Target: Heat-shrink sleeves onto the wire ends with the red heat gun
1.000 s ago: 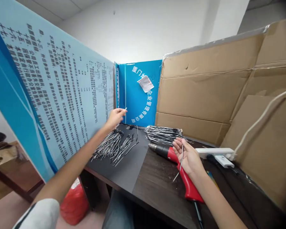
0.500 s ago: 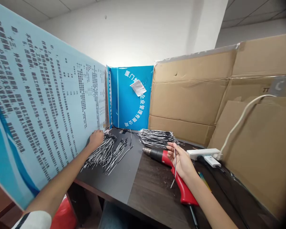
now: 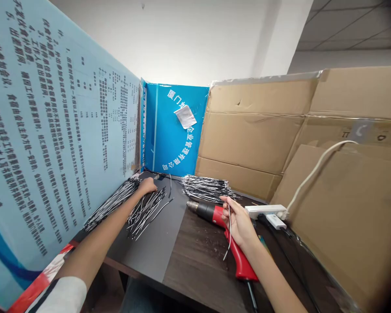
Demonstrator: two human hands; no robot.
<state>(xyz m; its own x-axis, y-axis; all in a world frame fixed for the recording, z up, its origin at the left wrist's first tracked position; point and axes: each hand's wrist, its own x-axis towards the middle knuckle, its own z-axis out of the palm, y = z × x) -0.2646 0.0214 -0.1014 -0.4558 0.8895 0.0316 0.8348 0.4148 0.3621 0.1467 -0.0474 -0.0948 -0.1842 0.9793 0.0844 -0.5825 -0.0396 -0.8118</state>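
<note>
Between two bundles of black and white wires, my left hand (image 3: 147, 185) is curled over the far ends of the smaller bundle (image 3: 147, 212); its fingertips are hidden. Left of that forearm, the larger wire bundle (image 3: 112, 204) lies against the light blue board. My right hand (image 3: 237, 219) pinches a single wire (image 3: 229, 234), which hangs down with its white end lowest. Below and behind this hand lies a red and black heat gun (image 3: 215, 214), its nozzle pointing left. Another wire bundle (image 3: 207, 188) rests behind the heat gun.
A light blue printed board (image 3: 94, 113) stands on the left, a blue panel (image 3: 169, 130) at the back and cardboard walls (image 3: 247, 134) on the right. A white power strip (image 3: 265, 211) with plugs and cables lies right of my right hand. The dark table (image 3: 189, 256) ends in front.
My left hand has moved right, from the outer side of the larger bundle to between the two bundles. My right hand still holds the wire. The view has shifted slightly.
</note>
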